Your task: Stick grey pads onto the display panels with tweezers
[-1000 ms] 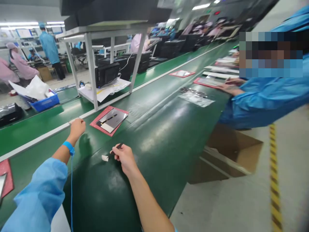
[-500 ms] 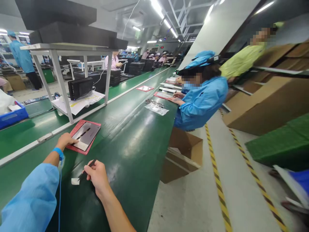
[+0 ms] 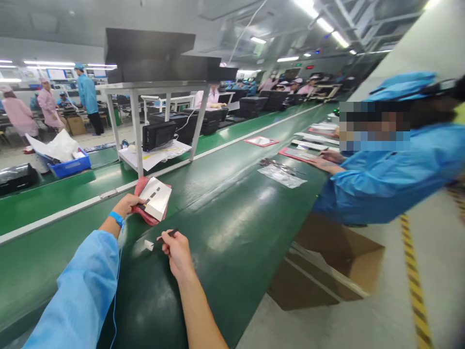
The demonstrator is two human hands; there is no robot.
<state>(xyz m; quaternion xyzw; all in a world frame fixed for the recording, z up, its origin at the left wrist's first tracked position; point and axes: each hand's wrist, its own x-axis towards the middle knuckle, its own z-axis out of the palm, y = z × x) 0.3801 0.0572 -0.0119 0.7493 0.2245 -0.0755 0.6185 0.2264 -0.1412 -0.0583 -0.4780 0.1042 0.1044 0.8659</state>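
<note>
On the green belt (image 3: 232, 228), left hand (image 3: 128, 205) grips a red tray (image 3: 145, 214); right hand (image 3: 177, 250) pinches a dark tool (image 3: 167, 235)

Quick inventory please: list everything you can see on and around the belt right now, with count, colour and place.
panel: one, silver-white, lifted with its red mat off the belt
tool: one, dark, tip by a white scrap
rack: one, white, behind the panel
bin: one, blue, far left
carton: one, brown, on the floor
co-worker: one, blue gown, right
left hand: grips mat and panel
right hand: holds the tool
</note>
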